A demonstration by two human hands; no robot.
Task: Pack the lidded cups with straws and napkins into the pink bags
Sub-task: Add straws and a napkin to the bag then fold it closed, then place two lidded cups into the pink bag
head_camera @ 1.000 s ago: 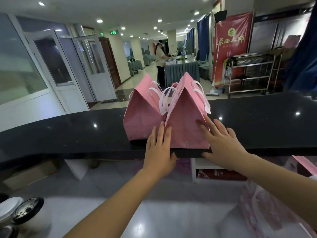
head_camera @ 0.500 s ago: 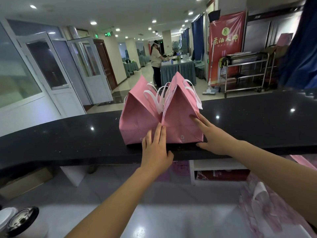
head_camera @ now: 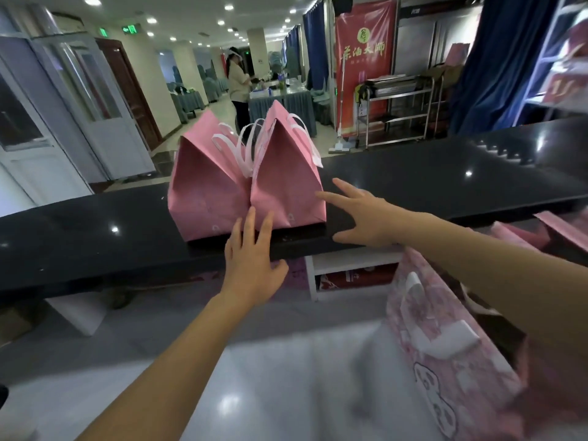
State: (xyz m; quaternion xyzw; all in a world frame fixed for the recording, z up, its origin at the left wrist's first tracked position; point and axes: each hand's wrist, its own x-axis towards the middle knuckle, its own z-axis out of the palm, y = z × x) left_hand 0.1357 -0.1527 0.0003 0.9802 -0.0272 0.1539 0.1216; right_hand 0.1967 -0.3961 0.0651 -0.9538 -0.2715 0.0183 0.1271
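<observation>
Now two pink peaked paper bags (head_camera: 248, 189) on glossy black counter (head_camera: 413, 183), left hand (head_camera: 251, 259) fingers straight touching their bases, right hand (head_camera: 362, 218) spread just beside.

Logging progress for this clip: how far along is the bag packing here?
Two pink bags stand closed, side by side on the black counter, apparently packed. Both hands are open: left hand touches them, right hand beside them. Another patterned pink bag lies below, possibly unpacked.

Two pink bags (head_camera: 248, 183) with white handles stand upright, tops pinched closed, touching side by side.
</observation>
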